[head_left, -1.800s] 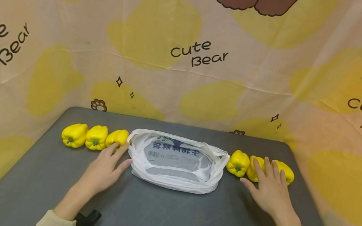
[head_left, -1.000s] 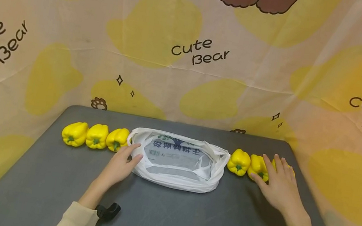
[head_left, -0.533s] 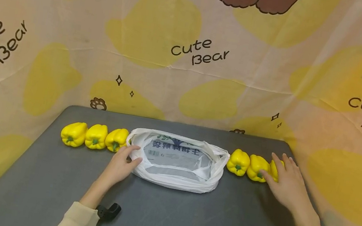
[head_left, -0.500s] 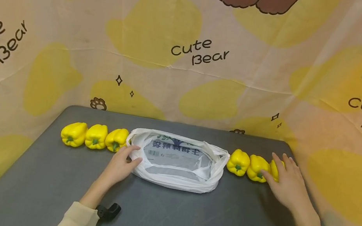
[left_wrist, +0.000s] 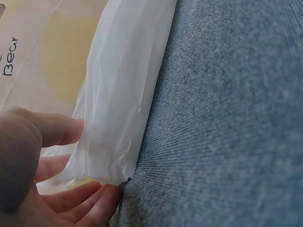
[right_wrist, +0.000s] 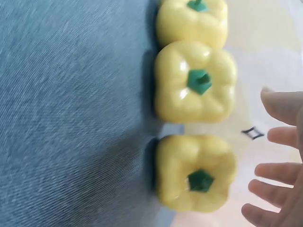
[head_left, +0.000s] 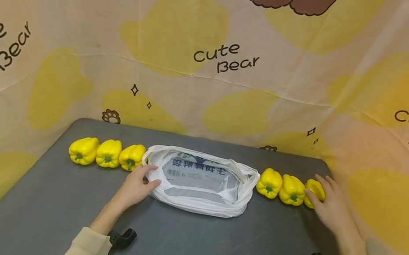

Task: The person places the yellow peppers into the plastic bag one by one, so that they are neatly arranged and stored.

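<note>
A white plastic bag with printed lettering lies with its mouth spread in the middle of the grey table. At its left end, my left hand holds the rim with curved thumb and fingers; in the left wrist view the fingers bend round the bag's edge. My right hand is beside the rightmost yellow bell pepper, fingers spread and nothing in them. From the right wrist, that pepper shows a green stem, with the fingers apart from it.
Two more yellow bell peppers, one next to the bag and one in between, complete the right row. Left of the bag stand three others, the outermost pepper near the table's left edge. A patterned cloth hangs behind.
My left hand has moved right from the nearest pepper onto the bag's end and stayed there. My right hand has slid rightward along the peppers, uncovering the last one.
</note>
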The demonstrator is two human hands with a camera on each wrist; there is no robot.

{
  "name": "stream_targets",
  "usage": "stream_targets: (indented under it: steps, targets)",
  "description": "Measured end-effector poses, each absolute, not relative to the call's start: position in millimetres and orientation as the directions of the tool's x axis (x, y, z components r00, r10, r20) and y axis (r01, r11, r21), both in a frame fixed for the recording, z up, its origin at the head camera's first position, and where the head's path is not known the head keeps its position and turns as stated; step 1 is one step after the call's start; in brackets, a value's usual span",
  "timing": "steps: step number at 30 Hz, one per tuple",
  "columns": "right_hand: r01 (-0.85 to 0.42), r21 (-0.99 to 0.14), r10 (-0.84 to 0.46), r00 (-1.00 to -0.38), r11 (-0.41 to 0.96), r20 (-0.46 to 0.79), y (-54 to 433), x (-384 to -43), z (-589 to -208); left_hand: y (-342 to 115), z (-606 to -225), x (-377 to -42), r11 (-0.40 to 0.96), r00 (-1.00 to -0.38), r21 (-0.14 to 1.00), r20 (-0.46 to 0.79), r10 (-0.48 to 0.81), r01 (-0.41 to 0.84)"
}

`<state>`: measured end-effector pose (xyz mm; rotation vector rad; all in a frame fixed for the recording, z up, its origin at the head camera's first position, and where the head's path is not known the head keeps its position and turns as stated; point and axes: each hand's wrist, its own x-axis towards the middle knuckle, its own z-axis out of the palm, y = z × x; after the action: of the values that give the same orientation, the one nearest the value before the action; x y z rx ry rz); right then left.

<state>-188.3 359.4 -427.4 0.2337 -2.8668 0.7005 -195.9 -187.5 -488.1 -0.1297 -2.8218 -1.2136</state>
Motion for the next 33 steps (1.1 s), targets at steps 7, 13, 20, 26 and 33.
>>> stream_targets:
  steps: [7, 13, 20, 26, 33]
  targets:
    - [-0.184, -0.464, -0.077, -0.967, 0.867, 0.241, 373, -195, -441, -189, -492, -198, 0.669, -0.996, 0.738, 0.064, 0.066, 0.092]
    - [-0.157, -0.535, -0.028, -0.97, 0.83, 0.242, 381, -198, -448, -190, -494, -200, 0.68, -0.997, 0.729, 0.044, 0.068, 0.078]
    - [-0.095, -0.595, 0.023, -0.982, 0.798, 0.187, 388, -199, -457, -190, -491, -200, 0.677, -0.996, 0.731, 0.05, 0.068, 0.082]
    - [-0.075, -0.635, 0.039, -0.986, 0.769, 0.163, 391, -200, -463, -190, -490, -200, 0.673, -0.996, 0.735, 0.052, 0.07, 0.086]
    - [-0.055, -0.655, 0.057, -0.987, 0.753, 0.149, 385, -199, -458, -191, -492, -201, 0.675, -0.996, 0.732, 0.062, 0.067, 0.091]
